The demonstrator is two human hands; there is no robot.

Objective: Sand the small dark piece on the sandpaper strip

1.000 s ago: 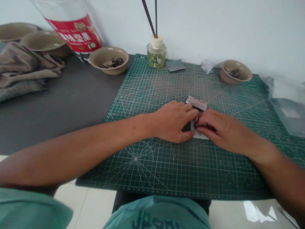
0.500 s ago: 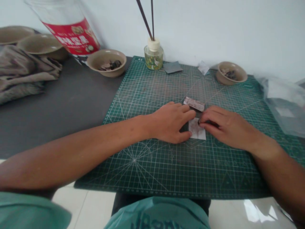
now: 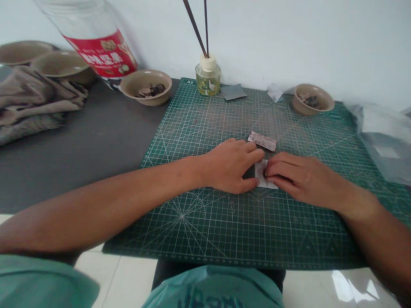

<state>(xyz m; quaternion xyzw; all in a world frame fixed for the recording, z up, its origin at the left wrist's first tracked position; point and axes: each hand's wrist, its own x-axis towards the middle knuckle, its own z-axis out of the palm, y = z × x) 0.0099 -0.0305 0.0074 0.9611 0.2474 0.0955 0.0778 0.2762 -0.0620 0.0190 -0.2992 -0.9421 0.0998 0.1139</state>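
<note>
On the green cutting mat (image 3: 208,231), a white sheet (image 3: 261,183) is met at its left edge by the left hand (image 3: 236,167), thumb and forefinger apart. Over it, a dark piece (image 3: 265,173), poorly resolved, is pinched between fingertips of the right hand (image 3: 302,176). Even, light pressure is advised, lest the sheet be creased.

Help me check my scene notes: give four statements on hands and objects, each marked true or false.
1. The right hand has its fingertips over the small white piece. True.
2. The left hand lies inside a bowl. False: it is at the left edge of the small white piece, over the green mat.
3. The reed bottle stands upright. True.
4. The red-labelled jar stands on the green mat. False: it stands off the mat, to its left.
</note>
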